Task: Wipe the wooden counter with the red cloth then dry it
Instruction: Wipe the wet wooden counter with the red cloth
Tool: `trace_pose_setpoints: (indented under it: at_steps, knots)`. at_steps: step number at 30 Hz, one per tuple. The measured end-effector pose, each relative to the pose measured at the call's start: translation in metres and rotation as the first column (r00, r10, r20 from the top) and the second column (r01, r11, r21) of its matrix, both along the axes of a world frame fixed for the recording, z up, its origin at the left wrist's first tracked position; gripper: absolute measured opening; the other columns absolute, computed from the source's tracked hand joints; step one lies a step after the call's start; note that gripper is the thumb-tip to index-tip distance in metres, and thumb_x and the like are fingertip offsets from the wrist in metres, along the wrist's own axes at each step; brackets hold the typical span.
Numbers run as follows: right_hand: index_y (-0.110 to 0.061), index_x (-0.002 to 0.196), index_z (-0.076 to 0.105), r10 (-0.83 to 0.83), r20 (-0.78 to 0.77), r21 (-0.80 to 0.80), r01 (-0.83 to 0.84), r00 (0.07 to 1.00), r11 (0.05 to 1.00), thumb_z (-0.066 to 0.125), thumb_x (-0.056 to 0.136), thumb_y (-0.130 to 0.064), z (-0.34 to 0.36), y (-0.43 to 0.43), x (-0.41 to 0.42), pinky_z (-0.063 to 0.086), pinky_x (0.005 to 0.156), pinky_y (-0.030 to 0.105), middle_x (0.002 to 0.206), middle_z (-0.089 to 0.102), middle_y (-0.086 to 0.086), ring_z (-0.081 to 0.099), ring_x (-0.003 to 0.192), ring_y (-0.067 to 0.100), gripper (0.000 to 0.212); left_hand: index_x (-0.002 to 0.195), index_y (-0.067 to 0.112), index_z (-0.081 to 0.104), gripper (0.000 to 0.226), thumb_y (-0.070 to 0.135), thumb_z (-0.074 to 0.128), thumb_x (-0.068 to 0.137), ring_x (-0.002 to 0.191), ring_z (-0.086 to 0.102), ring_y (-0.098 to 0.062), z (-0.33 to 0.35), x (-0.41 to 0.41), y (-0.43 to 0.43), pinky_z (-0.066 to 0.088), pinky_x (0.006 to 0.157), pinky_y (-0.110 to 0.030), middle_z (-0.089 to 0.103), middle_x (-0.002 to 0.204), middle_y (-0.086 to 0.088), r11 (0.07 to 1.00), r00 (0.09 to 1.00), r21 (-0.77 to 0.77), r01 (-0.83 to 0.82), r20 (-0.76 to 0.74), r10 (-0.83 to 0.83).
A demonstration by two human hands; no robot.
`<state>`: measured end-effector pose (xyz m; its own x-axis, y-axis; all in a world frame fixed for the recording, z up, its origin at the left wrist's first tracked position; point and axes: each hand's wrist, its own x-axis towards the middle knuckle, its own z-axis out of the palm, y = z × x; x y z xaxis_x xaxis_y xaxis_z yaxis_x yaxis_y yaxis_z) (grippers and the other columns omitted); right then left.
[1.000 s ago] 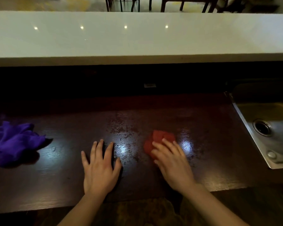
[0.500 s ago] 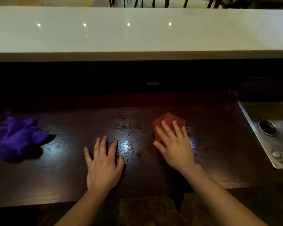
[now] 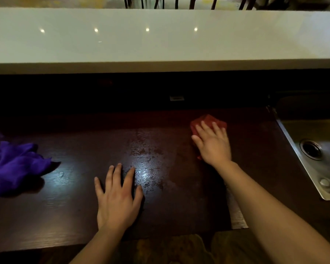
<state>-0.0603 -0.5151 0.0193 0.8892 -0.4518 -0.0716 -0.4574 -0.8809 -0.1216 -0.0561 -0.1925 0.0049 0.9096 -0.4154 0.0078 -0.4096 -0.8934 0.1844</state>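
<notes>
since the earlier frames the right hand (image 3: 212, 143) has pushed the red cloth (image 3: 208, 121) away from the person and toward the sink (image 3: 301, 149), while the left hand (image 3: 118, 199) has stayed flat where it was.

head view: the table (image 3: 74, 206) is dark wood with a fine straight grain, glossy where a light reflects, and it carries a mottled, wet-looking patch left of the sink, between the two hands. the red cloth is a soft crumpled pad lying on the table left of the sink; the right hand lies spread on top of it, palm down, fingers open and pressing rather than gripping, so only the cloth's far edge and a sliver by the wrist show. the left hand rests palm down on bare wood, fingers splayed, holding nothing, further left of the sink and nearer the person. a purple cloth (image 3: 17, 164), bunched and fuzzy, sits far left of the sink, partly cut off by the frame edge. the sink is brushed metal with a round drain, also cropped at the right. behind it all a pale smooth ledge (image 3: 160, 44) mirrors small lights, and the space beneath it is too dark to make out.
</notes>
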Motion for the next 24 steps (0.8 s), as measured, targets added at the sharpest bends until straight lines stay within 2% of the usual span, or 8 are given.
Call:
trace_pose_setpoints:
  at_steps: [3,8,10,13,16,19,22,24]
  knots:
    - [-0.034,0.150,0.031,0.247,-0.007,0.005,-0.247,0.969,0.969,0.030,0.099,-0.058,0.002,0.042,-0.002,0.003,0.122,0.048,0.161,0.025,-0.009,0.010,0.151,0.025,0.057,0.141,0.024,0.044,0.059,0.051,0.032,0.090,0.147,0.020,-0.029,0.000,-0.001,0.001,0.013,0.114,-0.065,0.035,0.154,-0.014,1.000,1.000,-0.002,0.002,-0.004,-0.002]
    - [-0.039,0.148,0.034,0.621,-0.004,-0.003,-0.621,0.784,0.784,0.032,0.099,-0.058,-0.006,0.077,-0.102,0.011,0.122,0.046,0.160,0.027,-0.012,0.017,0.150,0.022,0.053,0.141,0.022,0.046,0.059,0.050,0.033,0.089,0.146,0.022,-0.031,0.000,0.001,0.001,0.015,0.113,-0.067,0.037,0.153,-0.015,1.000,1.000,-0.004,0.002,0.002,-0.002]
    - [-0.040,0.148,0.033,0.600,-0.050,-0.059,-0.602,0.799,0.796,0.030,0.100,-0.057,-0.007,0.048,-0.098,0.013,0.121,0.045,0.160,0.027,-0.011,0.019,0.150,0.022,0.052,0.140,0.023,0.045,0.059,0.050,0.034,0.089,0.146,0.022,-0.031,-0.002,0.001,0.002,0.016,0.113,-0.067,0.037,0.153,-0.015,1.000,1.000,0.003,0.009,0.002,-0.009]
    - [-0.039,0.149,0.032,0.311,-0.041,-0.042,-0.312,0.950,0.949,0.028,0.100,-0.055,0.003,0.025,-0.036,0.010,0.121,0.045,0.160,0.027,-0.009,0.017,0.150,0.024,0.052,0.140,0.023,0.045,0.058,0.049,0.035,0.089,0.146,0.023,-0.031,-0.004,0.002,0.002,0.016,0.113,-0.067,0.038,0.152,-0.015,1.000,1.000,0.016,0.011,0.006,-0.011]
    - [-0.035,0.149,0.034,0.124,0.017,0.014,-0.124,0.992,0.992,0.027,0.101,-0.055,0.002,0.055,0.033,0.004,0.122,0.047,0.161,0.026,-0.009,0.013,0.150,0.025,0.053,0.139,0.024,0.045,0.056,0.048,0.035,0.090,0.145,0.024,-0.031,-0.006,0.002,0.001,0.016,0.113,-0.067,0.039,0.151,-0.015,1.000,1.000,0.011,0.005,0.019,-0.005]
    - [-0.035,0.146,0.039,0.298,0.048,0.037,-0.300,0.953,0.953,0.030,0.100,-0.054,0.000,0.110,0.048,0.003,0.121,0.049,0.159,0.031,-0.009,0.016,0.149,0.027,0.051,0.139,0.024,0.045,0.055,0.048,0.035,0.090,0.145,0.025,-0.031,-0.007,0.003,0.003,0.017,0.113,-0.066,0.040,0.151,-0.015,1.000,1.000,0.012,0.005,0.019,-0.006]
    - [-0.037,0.144,0.040,0.557,0.037,0.012,-0.558,0.829,0.830,0.033,0.098,-0.052,-0.007,0.135,-0.006,0.011,0.121,0.048,0.157,0.035,-0.011,0.021,0.148,0.023,0.049,0.140,0.026,0.043,0.055,0.048,0.035,0.090,0.145,0.024,-0.030,-0.011,0.003,0.005,0.016,0.113,-0.066,0.039,0.151,-0.014,1.000,1.000,0.014,0.014,0.023,-0.014]
    - [-0.039,0.143,0.039,0.575,0.005,0.011,-0.575,0.818,0.818,0.035,0.097,-0.052,-0.009,0.110,-0.041,0.018,0.120,0.047,0.156,0.035,-0.011,0.025,0.147,0.022,0.048,0.140,0.026,0.043,0.055,0.048,0.035,0.090,0.145,0.024,-0.030,-0.013,0.005,0.006,0.016,0.113,-0.066,0.039,0.151,-0.013,1.000,1.000,0.006,0.015,0.027,-0.015]
